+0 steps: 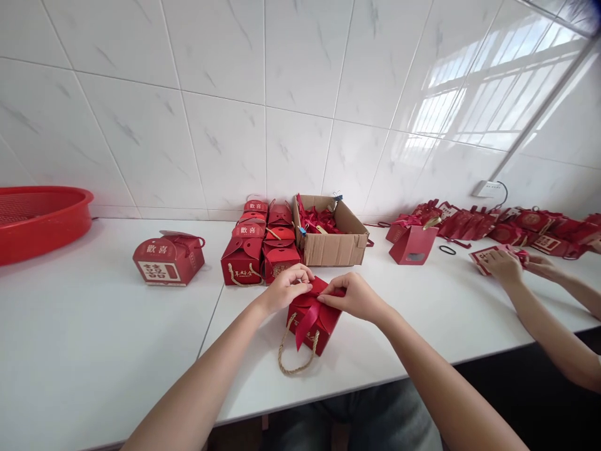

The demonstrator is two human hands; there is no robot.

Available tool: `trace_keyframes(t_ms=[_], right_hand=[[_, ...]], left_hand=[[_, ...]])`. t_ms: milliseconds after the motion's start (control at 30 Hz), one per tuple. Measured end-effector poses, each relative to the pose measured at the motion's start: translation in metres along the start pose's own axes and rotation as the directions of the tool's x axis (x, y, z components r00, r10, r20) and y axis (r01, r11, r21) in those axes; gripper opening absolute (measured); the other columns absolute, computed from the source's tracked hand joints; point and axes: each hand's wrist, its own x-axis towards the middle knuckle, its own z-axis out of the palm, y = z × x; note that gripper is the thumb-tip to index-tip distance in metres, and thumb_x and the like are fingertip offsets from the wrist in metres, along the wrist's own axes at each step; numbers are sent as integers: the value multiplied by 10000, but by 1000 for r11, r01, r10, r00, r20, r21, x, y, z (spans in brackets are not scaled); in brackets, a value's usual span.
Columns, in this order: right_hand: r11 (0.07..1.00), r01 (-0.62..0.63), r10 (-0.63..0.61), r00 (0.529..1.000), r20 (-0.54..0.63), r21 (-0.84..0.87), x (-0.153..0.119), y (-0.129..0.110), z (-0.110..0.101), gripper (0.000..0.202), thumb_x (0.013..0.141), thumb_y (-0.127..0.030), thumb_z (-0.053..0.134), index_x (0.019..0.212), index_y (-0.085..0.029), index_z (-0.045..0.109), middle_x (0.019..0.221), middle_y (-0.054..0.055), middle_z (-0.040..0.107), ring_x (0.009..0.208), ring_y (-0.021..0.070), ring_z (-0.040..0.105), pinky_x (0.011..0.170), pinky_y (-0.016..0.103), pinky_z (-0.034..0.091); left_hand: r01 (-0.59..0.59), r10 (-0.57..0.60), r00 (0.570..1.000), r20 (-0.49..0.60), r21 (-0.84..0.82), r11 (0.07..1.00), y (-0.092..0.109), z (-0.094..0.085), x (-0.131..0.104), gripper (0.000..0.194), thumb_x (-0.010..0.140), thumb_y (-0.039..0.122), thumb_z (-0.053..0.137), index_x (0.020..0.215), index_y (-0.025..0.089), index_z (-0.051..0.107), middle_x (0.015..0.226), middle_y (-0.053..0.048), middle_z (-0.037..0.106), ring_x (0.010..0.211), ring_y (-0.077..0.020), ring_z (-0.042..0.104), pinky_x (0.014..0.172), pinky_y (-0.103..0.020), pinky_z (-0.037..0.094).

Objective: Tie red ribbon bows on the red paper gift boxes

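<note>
A red gift box (328, 319) with gold lettering sits turned at an angle near the table's front edge. Its beige rope handle (295, 371) hangs down onto the white tabletop. On top lies a dark pink ribbon (307, 322), one end draping over the front face. My left hand (287, 288) rests at the box's top left, fingers curled at the lid beside the ribbon. From the right, my right hand (354, 297) pinches the ribbon at its middle between thumb and fingers. What the left fingertips grip is too small to tell.
Red boxes (241, 257) stand in rows behind, beside a cardboard box (333, 249) of ribbons. A single red box (169, 260) and a red basket (47, 225) are left. At right, another person's hands (507, 266) work near a red bag (413, 244) and several packages.
</note>
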Motion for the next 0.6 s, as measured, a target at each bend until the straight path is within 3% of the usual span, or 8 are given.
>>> trace_keyframes(t_ms=[133, 333, 467, 600], right_hand=[[1000, 26, -26, 999, -31, 10, 0, -2, -1, 236, 790, -382, 594, 725, -174, 684, 640, 5, 616, 549, 102, 445, 496, 229, 357], [995, 35, -21, 990, -143, 93, 0, -2, -10, 221, 785, -363, 600, 863, -173, 681, 522, -48, 426, 486, 81, 323, 451, 219, 261], [967, 43, -4, 988, -154, 250, 2, -2, -14, 245, 795, -365, 587, 914, -156, 638, 555, -50, 412, 501, 80, 335, 446, 210, 262], [954, 88, -50, 989, -138, 285, 7, -3, -13, 256, 791, -385, 589, 889, -151, 629, 551, -55, 399, 503, 77, 324, 454, 213, 258]], left_hand=[[29, -28, 999, 25, -42, 999, 1, -1, 1, 247, 784, 276, 519, 590, 162, 419, 970, -42, 515, 709, -119, 476, 626, -261, 391], [-23, 23, 1000, -17, -3, 1000, 3, -3, 5, 263, 752, 277, 554, 575, 173, 389, 891, -48, 549, 782, -159, 500, 708, -291, 402], [0, 2, 999, -46, 36, 999, 7, 2, 5, 340, 771, 368, 588, 570, 178, 390, 850, -27, 544, 762, -153, 499, 719, -292, 398], [75, -70, 987, -144, 25, 997, 10, 13, 5, 384, 700, 400, 682, 571, 179, 396, 861, -12, 563, 775, -151, 520, 719, -287, 401]])
